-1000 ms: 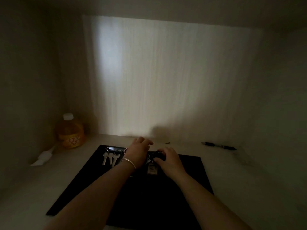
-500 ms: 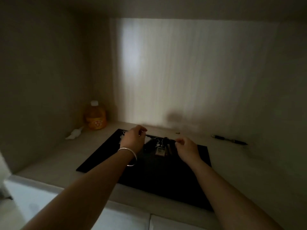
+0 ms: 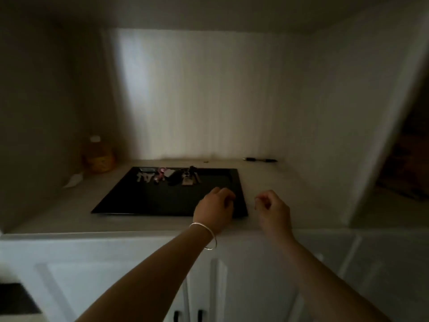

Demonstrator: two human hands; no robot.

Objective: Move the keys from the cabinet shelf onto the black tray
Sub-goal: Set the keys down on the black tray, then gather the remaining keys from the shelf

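Note:
A black tray [image 3: 144, 201] lies flat on the pale cabinet shelf [image 3: 274, 182]. Several bunches of keys lie in a row along its far edge: silver keys [image 3: 145, 175] at the left, a bunch with a pink fob [image 3: 160, 175] beside them, and a dark bunch with a tag [image 3: 188, 177] to the right. My left hand [image 3: 214, 206], a thin bangle on its wrist, hovers over the tray's near right corner with fingers curled and nothing in it. My right hand [image 3: 272, 209] hangs just right of the tray, fingers loosely curled, empty.
An orange juice bottle [image 3: 98, 156] stands in the back left corner with a white scrap [image 3: 74, 180] beside it. A black pen [image 3: 260, 160] lies at the back right against the wall. White cabinet doors [image 3: 144, 280] sit below the shelf edge.
Both hands have let go of the keys and drawn back toward the shelf's front edge. The view has pulled away and now shows the cabinet doors below.

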